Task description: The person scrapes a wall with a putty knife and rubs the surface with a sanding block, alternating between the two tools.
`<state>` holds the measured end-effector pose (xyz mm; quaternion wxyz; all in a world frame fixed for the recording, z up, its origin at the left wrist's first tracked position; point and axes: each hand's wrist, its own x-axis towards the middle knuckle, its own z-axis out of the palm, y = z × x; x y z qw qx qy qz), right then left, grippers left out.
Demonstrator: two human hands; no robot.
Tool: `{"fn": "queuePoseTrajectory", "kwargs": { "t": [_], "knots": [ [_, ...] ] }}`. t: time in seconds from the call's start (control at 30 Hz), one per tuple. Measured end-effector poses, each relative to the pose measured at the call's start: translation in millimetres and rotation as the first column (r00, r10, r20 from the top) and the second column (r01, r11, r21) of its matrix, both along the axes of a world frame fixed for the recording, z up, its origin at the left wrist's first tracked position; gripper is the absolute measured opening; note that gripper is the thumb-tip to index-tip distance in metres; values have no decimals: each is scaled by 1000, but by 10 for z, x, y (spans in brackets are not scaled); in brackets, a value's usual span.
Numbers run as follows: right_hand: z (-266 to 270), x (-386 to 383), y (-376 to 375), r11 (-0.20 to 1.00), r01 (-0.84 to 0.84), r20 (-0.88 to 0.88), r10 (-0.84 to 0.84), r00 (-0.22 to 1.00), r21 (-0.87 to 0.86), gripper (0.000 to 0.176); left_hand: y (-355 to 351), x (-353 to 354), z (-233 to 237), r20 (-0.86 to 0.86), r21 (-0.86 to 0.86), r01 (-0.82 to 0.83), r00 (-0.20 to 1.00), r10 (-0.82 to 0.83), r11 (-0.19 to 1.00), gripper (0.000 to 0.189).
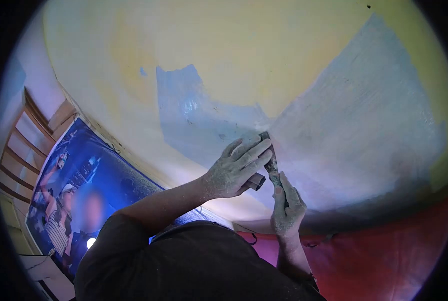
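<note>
Both my hands are dusted with pale powder and raised to the wall (224,50). My right hand (288,205) is wrapped round the handle of a dark, narrow scraper (270,159), whose upper end meets the wall. My left hand (236,169) has its fingers together, their tips at the scraper's upper part. Under its palm is a small dark tube-like piece (255,181), apparently held by the thumb side; what it is cannot be made out. Around the scraper's tip the wall shows grey-blue smoothed patches (359,105) beside yellow paint.
A blue printed banner (111,170) with pictured people covers the lower left. Behind it stands a wooden slatted frame (21,150). Red sheeting (384,256) hangs or lies at the lower right. A white box-like object (48,276) is at the bottom left.
</note>
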<state>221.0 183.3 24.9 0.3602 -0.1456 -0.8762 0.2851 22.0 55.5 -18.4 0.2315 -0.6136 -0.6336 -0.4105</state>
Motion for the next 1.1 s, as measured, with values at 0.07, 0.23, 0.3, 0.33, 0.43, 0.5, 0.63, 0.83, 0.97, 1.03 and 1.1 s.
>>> {"fn": "queuePoseTrajectory", "kwargs": {
  "t": [0.07, 0.23, 0.3, 0.33, 0.43, 0.5, 0.63, 0.83, 0.97, 1.03, 1.1],
  "knots": [
    [30, -28, 25, 1000, 10, 31, -11, 999, 30, 39, 21, 43, -6, 19, -36, -15, 1000, 16, 999, 99],
    [227, -87, -100, 995, -57, 7, 57, 998, 81, 42, -9, 49, 96, 30, 31, -78, 997, 77, 996, 101],
    [126, 8, -29, 992, -68, -32, 72, 997, 107, 43, -47, 86, 109, 8, -41, -41, 999, 42, 998, 101],
    [70, 32, 18, 988, -78, -48, 85, 995, 130, 43, -38, 101, 116, 0, -68, -28, 1000, 28, 997, 100],
    [127, 4, -31, 996, -15, -9, 16, 1000, 90, 41, 38, 120, 44, 47, 15, -27, 999, 26, 1000, 100],
    [168, -108, -62, 997, -2, -24, 3, 1000, 74, 40, 32, 91, 136, 57, 40, -67, 996, 65, 997, 100],
    [140, 35, -49, 998, 17, -5, -17, 1000, 60, 38, -27, 85, 150, 5, -46, -16, 1000, 16, 999, 100],
    [163, -95, -17, 999, -2, -24, 3, 1000, 34, 38, -63, 59, 277, 12, -54, -43, 999, 44, 998, 98],
    [122, -63, -64, 1000, 8, -1, -8, 1000, 9, 40, -127, 19, 310, -3, -101, -28, 1000, 28, 994, 95],
    [28, 78, -40, 1000, 2, 3, -2, 1000, -15, 41, -160, 94, 296, 31, -191, 12, 999, -6, 981, 91],
    [-134, 54, -13, 999, 0, -35, -2, 999, -45, 41, -107, 74, 217, 47, -163, 46, 998, -38, 986, 90]
  ]
}}
